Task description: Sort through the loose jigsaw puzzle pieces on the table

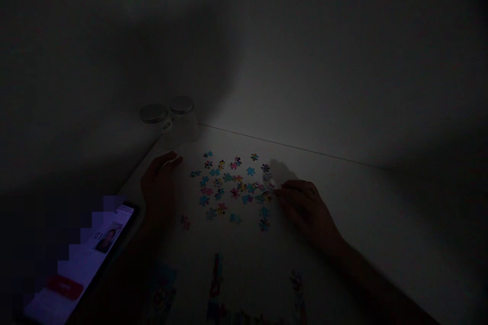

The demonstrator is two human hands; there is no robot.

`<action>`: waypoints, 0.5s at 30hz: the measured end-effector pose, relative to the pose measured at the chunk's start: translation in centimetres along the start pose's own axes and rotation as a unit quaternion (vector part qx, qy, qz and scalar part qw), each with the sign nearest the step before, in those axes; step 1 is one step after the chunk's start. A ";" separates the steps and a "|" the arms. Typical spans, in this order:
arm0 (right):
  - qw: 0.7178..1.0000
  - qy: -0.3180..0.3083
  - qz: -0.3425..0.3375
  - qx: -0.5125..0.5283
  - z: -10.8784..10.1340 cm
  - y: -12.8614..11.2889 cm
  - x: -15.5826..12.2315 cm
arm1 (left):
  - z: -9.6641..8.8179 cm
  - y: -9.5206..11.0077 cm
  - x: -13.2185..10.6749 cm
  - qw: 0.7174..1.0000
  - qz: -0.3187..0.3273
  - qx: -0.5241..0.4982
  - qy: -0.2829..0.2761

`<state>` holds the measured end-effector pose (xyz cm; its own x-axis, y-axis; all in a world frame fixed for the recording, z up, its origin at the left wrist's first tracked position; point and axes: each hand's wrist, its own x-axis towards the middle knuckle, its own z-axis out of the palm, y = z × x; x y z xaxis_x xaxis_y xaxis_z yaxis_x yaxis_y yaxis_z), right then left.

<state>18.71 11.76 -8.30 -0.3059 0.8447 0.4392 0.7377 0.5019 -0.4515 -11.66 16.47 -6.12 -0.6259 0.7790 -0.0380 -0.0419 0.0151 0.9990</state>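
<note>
Many small colourful jigsaw puzzle pieces lie loose on a white table in dim light. My right hand is at the right edge of this spread, thumb and fingertips brought together on a puzzle piece; the dark hides the exact grip. To the left of the pieces, my left hand rests near the table with its fingers loosely curved and apart, nothing visible in it. Closer to me, joined strips of puzzle stand at the left and another joined strip at the right, with more joined pieces along the bottom edge.
Two jars with metal lids, one jar and another jar, stand at the table's far left corner. A lit phone lies at lower left, beside my left forearm. A dim coloured picture is near it. Pale walls rise behind the table.
</note>
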 end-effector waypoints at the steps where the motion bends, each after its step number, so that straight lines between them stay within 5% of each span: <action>1: 1.000 0.010 0.017 0.005 0.0 0.2 0.1 | 0.0 -0.1 0.1 1.000 0.001 -0.007 -0.002; 15: 0.980 0.028 0.171 0.099 0.4 1.6 -0.2 | -0.1 -0.6 0.3 1.000 -0.006 0.022 -0.015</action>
<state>19.72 12.50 -9.38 -0.0247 0.9611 0.2752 0.6583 0.2228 -0.7190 -11.90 16.58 -6.79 -0.6026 0.7966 -0.0492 -0.0140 0.0511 0.9986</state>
